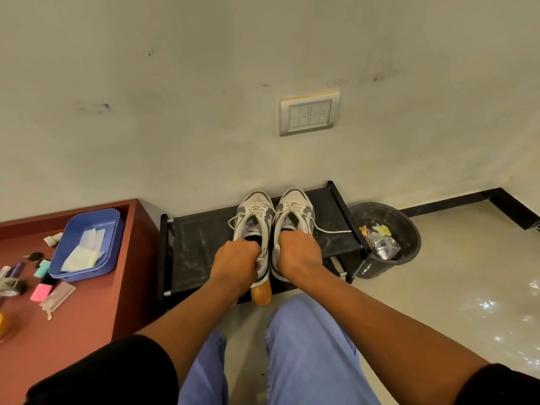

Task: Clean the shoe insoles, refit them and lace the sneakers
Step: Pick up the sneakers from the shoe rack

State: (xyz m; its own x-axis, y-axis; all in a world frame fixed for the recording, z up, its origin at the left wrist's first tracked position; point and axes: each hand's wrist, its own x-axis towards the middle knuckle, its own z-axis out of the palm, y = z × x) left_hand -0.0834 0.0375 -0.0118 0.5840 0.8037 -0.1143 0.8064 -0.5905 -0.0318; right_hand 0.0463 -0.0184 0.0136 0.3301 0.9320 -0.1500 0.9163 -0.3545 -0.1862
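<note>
Sneakers [274, 217] on black rack [201, 238], left hand [236, 258] and right hand [298, 249] each gripping a heel

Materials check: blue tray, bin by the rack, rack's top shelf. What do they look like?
Blue tray: likely moulded plastic, semi-gloss; even colour, rounded rim, soft sheen.
Bin: probably black plastic, matte; thin rolled rim, dull walls.
Rack's top shelf: looks like dark fabric or sheet stretched between black tube rails, matte, with whitish dust scuffs; fabric or board, cannot tell.

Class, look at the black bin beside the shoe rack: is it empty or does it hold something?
Not empty. The black bin holds rubbish: crumpled wrappers and a silvery packet show inside it.
</note>
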